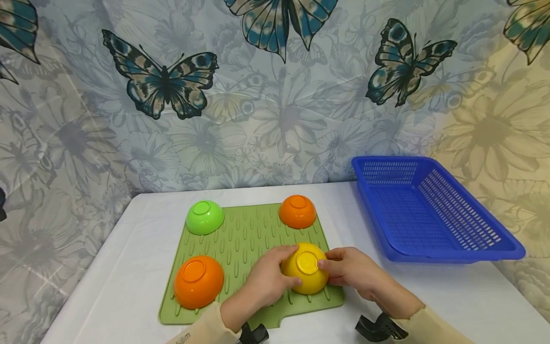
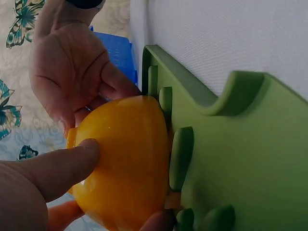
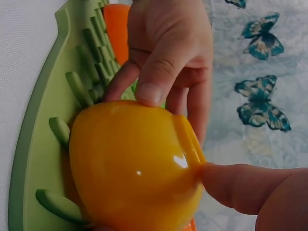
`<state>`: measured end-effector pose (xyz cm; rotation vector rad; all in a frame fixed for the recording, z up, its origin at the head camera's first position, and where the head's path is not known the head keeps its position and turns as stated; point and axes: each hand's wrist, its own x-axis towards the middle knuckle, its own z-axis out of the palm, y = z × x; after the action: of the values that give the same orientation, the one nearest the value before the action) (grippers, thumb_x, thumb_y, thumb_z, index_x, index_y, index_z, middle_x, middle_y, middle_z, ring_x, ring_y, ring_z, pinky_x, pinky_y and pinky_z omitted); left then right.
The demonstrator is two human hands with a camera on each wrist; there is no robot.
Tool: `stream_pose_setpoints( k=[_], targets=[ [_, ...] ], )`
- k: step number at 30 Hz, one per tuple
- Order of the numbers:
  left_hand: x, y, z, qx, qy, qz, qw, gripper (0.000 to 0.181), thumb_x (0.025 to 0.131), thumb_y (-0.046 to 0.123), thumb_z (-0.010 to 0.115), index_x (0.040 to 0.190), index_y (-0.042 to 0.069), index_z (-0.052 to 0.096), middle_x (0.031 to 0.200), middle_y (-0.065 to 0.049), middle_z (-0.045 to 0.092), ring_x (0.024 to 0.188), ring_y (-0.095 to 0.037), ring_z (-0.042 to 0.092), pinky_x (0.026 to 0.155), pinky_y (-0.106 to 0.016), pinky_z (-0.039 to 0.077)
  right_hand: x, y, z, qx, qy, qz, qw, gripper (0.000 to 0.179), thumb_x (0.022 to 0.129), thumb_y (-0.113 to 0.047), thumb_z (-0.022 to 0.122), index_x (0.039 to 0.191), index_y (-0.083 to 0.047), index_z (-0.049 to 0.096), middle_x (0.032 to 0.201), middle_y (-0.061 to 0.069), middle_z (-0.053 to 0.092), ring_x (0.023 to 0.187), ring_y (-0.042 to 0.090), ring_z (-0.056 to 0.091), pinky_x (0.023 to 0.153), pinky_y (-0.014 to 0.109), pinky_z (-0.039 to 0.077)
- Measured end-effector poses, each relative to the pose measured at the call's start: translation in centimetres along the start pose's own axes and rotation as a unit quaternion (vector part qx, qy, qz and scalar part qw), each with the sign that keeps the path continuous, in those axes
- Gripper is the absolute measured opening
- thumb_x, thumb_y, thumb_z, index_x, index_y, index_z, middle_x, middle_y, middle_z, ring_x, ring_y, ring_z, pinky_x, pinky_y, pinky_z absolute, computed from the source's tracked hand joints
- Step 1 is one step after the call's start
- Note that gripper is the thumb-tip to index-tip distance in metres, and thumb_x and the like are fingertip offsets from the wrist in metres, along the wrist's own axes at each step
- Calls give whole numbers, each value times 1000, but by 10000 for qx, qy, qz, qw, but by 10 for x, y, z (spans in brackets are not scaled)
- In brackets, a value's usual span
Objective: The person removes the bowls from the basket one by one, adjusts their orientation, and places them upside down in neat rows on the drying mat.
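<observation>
A yellow bowl sits upside down at the front right of the green drying mat, its rim against the raised ridges. From the left, my left hand grips it, thumb on the near side and fingers reaching round the far side. My right hand holds the opposite side, with the thumb at the foot ring. Three more bowls stand upturned on the mat: a green bowl back left, a small orange bowl back right, and a larger orange bowl front left.
A blue plastic basket with slotted walls stands at the right of the white-covered table. Behind the table hangs a butterfly-patterned cloth. The mat has a notch in its front edge.
</observation>
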<state>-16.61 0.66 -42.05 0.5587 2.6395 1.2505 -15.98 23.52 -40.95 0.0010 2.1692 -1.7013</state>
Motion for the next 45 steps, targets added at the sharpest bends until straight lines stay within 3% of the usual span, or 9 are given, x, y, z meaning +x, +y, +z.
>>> stream_pose_setpoints(
  k=[5,11,15,23,31,40,43,45],
  targets=[
    [1,-1,2,-20,45,-72,10000,72,80,20,86,145,18,55,142,-4,53,131,-29,48,107,-49,39,-4,-5,2,-5,141,74,9999,53,93,-5,67,130,25,45,123,29,58,109,35,62,86,48,56],
    [4,-2,3,117,-28,-138,9998,72,80,24,85,145,16,54,139,-6,56,127,-28,51,103,-50,43,-11,-13,2,-605,399,-27,9974,51,93,-12,68,130,19,51,130,30,55,108,36,62,87,49,55],
    [6,0,3,235,-145,-219,9994,70,82,27,83,145,15,55,137,-6,58,125,-29,53,102,-50,44,-12,-13,3,-467,280,6,9985,51,94,-12,67,133,17,50,136,31,51,118,40,56,86,50,55],
    [8,1,2,600,-467,-186,9969,70,86,30,80,147,10,51,138,-9,58,126,-30,53,102,-49,45,-6,-7,6,-1191,397,47,9921,58,90,-20,74,135,9,54,138,22,53,117,33,56,77,46,58],
    [15,-9,-2,455,-410,-383,9974,72,85,30,80,148,12,50,140,-8,57,127,-29,52,102,-49,45,8,-10,7,-1066,204,63,9941,58,91,-19,73,138,9,52,140,23,51,119,35,55,81,49,57],
    [22,-12,2,355,-374,-487,9975,71,87,26,79,149,10,48,141,-10,55,127,-30,51,102,-51,44,19,-8,2,-966,45,185,9951,58,94,-19,69,139,10,49,141,26,48,122,41,53,83,55,55],
    [23,-11,3,612,-374,-306,9970,71,89,27,77,150,8,46,144,-12,52,132,-32,47,106,-52,40,20,-11,-1,-1597,210,-17,9869,59,94,-23,69,138,10,51,138,27,51,120,41,54,84,54,55],
    [21,-9,0,847,-369,-200,9955,73,90,29,75,152,9,43,149,-16,46,136,-35,42,107,-55,38,18,-18,-2,-2473,457,-329,9673,60,95,-29,68,138,10,51,135,27,54,120,43,54,89,56,52]
  ],
)
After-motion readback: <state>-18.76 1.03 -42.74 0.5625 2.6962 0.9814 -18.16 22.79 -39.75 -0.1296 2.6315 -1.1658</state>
